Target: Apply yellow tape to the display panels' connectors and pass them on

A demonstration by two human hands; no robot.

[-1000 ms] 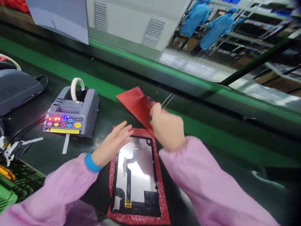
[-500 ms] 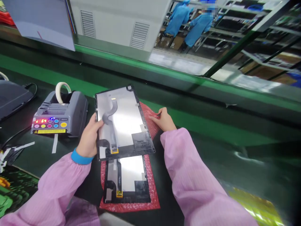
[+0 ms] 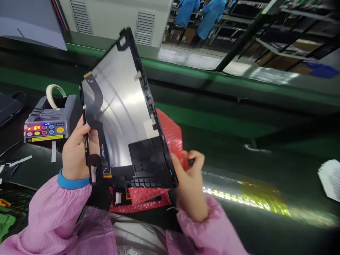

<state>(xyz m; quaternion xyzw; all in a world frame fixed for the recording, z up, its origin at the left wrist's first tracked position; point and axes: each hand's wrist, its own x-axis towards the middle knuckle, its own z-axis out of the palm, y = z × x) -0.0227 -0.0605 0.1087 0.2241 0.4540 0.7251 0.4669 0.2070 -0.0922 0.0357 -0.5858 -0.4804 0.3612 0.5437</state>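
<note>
Left hand (image 3: 77, 152) closed on the left edge of a display panel (image 3: 119, 106), thumb on its metal back; panel held raised and tilted above the bench (image 3: 225, 145), back face toward the viewer. Right hand (image 3: 193, 187) pinches a red bubble sheet (image 3: 171, 132) just beside the panel's lower right corner; a small dark object shows between its fingers, identity unclear, and whether the hand also touches the panel cannot be told. The sheet lies partly behind the panel, and red film shows again under its bottom edge. On the panel back: a dark ribbon cable (image 3: 98, 127) along the left side, a black patch (image 3: 146, 156) at lower right. Below, on the bench, a second panel (image 3: 118, 199), mostly covered, lies on red bubble wrap (image 3: 143, 208). Blue band (image 3: 73, 182) at the left wrist. To the left, a grey tape dispenser (image 3: 47, 117), display lit and reading "c 64", carries a roll of pale tape (image 3: 50, 96); a white strip (image 3: 54, 152) hangs at its front. Green crate (image 3: 6, 223) at lower left; white papers (image 3: 330, 179) at far right. Beyond the bench, two people in blue gowns (image 3: 209, 19), partly cut off by the frame, near shelving.
</note>
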